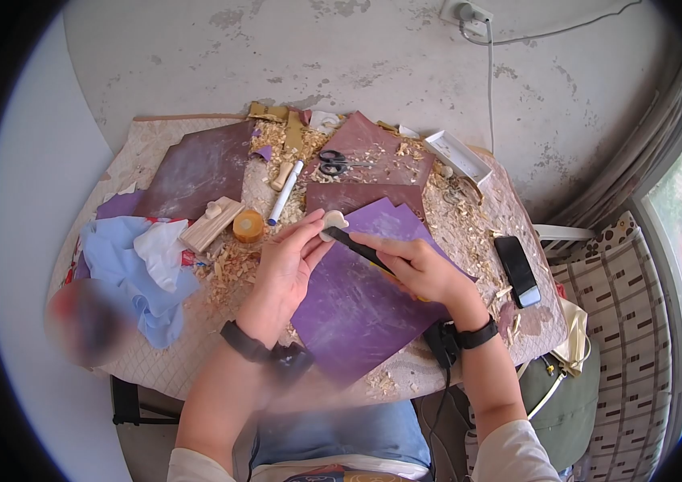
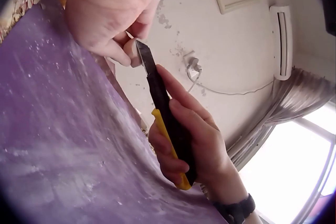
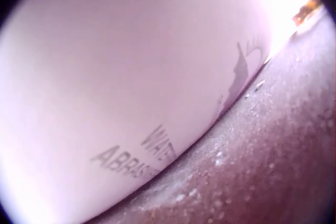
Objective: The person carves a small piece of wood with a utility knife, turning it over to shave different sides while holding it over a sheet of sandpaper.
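Behind the table stands a pale grey wall with peeling patches, and many wood shavings lie around the big purple sheet. My left hand is over the upper left edge of this sheet. Its thumb and fingers are nearly closed, parted only by the small wooden piece which they pinch. My right hand, above the right part of the sheet, is wrapped firmly round the handle of a cutter knife, with the index finger stretched along it towards the blade.

The wooden piece is at the upper edge of the purple sheet, as seen from the head. It is pale, almost cream, with a rounded outline; my fingers hide a part of it. The blade lies against its side.

Beyond the purple sheet are black scissors and a white marker; to the left of it, a wooden block and a light blue cloth; to the right of it, a dark phone.
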Tool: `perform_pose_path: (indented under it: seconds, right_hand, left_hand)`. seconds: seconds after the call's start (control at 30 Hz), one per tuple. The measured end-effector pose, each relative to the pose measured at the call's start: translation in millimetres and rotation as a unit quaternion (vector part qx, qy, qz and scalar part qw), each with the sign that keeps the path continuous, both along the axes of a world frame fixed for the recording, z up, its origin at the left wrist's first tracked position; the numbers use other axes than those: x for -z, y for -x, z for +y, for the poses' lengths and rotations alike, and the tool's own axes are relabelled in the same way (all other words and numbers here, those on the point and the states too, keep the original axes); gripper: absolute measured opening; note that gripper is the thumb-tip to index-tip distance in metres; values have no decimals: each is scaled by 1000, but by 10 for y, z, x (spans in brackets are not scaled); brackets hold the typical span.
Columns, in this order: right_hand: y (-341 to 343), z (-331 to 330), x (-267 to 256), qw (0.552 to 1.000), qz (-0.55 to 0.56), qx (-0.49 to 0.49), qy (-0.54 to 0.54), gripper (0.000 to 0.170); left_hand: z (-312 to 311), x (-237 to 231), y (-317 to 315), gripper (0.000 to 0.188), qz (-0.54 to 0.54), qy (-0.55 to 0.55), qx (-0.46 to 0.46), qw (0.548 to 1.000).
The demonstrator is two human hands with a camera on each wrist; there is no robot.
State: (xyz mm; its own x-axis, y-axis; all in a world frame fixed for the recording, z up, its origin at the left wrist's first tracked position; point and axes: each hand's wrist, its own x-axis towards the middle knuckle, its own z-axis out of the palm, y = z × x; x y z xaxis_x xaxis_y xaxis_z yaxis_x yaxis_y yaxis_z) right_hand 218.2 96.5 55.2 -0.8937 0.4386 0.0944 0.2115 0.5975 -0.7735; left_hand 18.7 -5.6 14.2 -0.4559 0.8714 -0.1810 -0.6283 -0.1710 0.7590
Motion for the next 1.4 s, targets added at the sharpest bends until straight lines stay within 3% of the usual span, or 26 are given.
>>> perform_pose_path:
  seconds: [0.1, 0.17, 0.23, 0.33, 0.57, 0.67, 0.73, 0.87, 0.97, 1.03, 1.17, 1.23, 1.27, 1.33, 1.4]
  right_hand:
    - [-5, 12, -4, 1000, -6, 8, -1, 48]
    - [8, 28, 46, 1000, 1, 10, 2, 48]
    - [48, 41, 141, 997, 60, -25, -31, 47]
    - [1, -6, -17, 1000, -10, 8, -8, 47]
    - [21, 12, 55, 999, 35, -19, -24, 48]
    - [2, -3, -10, 1000, -13, 19, 1, 49]
    - [16, 18, 42, 998, 42, -6, -36, 48]
    - [21, 15, 60, 998, 40, -22, -52, 48]
    - [5, 14, 13, 998, 2, 39, -46, 45]
    - [26, 68, 120, 994, 71, 0, -82, 45]
    - [6, 13, 11, 998, 27, -4, -58, 48]
    - [3, -16, -88, 997, -45, 51, -44, 48]
    - [3, 5, -36, 997, -46, 52, -44, 48]
    - [31, 38, 75, 996, 59, -14, -70, 47]
    - [14, 11, -12, 998, 5, 17, -58, 47]
  left_hand:
    - [14, 31, 29, 39, -11, -11, 1, 1000]
    - [26, 47, 42, 28, -44, -17, -9, 999]
    - [14, 15, 16, 29, -36, -8, -11, 999]
    - [25, 45, 24, 29, -36, -13, -9, 999]
    - [16, 22, 11, 29, -35, -2, -13, 999]
    - [36, 52, 24, 29, -51, -22, -8, 998]
    - [34, 59, 26, 30, -51, -16, -11, 998]
    - [17, 43, 22, 37, -21, -4, 6, 1000]
    - [15, 51, 24, 36, -35, -19, 7, 999]
    - [13, 56, 30, 36, -36, -14, 8, 999]
    - [25, 85, 43, 36, -37, -21, 11, 999]
    - [27, 92, 60, 36, -31, -18, 9, 999]
    - [30, 95, 65, 36, -25, -15, 5, 1000]
    - [32, 101, 67, 35, -22, -10, 2, 1000]
    - [27, 92, 69, 34, -16, -6, 0, 1000]
